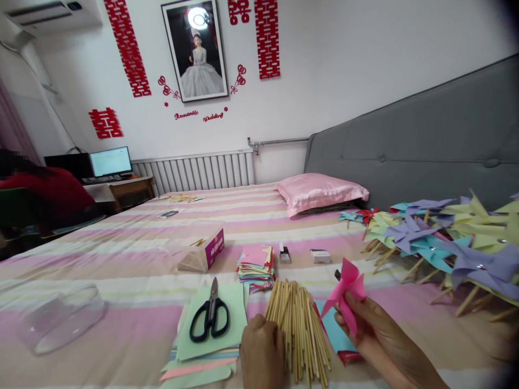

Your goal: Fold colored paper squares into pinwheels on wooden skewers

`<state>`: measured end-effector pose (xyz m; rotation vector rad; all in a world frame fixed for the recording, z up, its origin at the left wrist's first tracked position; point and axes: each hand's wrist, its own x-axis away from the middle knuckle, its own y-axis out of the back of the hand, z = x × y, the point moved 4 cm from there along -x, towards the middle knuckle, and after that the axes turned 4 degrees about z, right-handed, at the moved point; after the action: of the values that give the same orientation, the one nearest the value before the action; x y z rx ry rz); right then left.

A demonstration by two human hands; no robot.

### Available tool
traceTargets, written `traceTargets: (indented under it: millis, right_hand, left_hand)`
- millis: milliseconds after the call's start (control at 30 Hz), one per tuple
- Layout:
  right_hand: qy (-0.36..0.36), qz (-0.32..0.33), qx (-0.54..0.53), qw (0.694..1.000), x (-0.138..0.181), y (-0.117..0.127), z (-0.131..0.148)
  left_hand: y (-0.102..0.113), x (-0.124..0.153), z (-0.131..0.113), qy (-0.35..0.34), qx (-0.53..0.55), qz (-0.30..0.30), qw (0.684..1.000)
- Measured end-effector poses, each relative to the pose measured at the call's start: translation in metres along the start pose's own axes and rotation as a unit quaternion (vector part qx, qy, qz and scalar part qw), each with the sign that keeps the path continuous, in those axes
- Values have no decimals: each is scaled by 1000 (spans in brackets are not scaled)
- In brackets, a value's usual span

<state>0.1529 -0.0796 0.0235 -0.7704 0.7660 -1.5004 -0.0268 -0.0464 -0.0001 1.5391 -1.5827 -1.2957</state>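
Observation:
My right hand [365, 319] pinches a pink paper pinwheel [346, 294] at its middle, above a small stack of blue and red paper [337, 332]. At the left edge of a pile of thin wooden sticks [302, 329] is my left hand [263, 351], knuckles up and fingers curled. Its fingertips are hidden, so what it grips does not show. Just left of that hand, black-handled scissors [211, 319] lie on a stack of pale green and coloured paper sheets [233, 340]. Beyond the sticks sits a pile of coloured paper squares [256, 265].
Many finished pinwheels [430, 237] lie on the right side of the striped bed [133, 324]. Two small boxes [320, 256], a purple-sided box [205, 251], a clear plastic container [65, 319] and a pink pillow [322, 192] are around. A person in red [52, 194] sits far left.

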Motion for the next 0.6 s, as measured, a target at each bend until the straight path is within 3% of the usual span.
traceTargets:
  millis: [300, 467, 600]
  right_hand:
    - [-12, 7, 55, 998, 5, -5, 1]
    - [-21, 19, 43, 999, 2, -8, -6]
    - [-29, 39, 58, 997, 1, -10, -9]
  left_hand:
    - [-16, -3, 10, 67, 25, 3, 997]
    - [-12, 0, 8, 91, 26, -39, 995]
    - [-6, 7, 13, 63, 130, -93, 985]
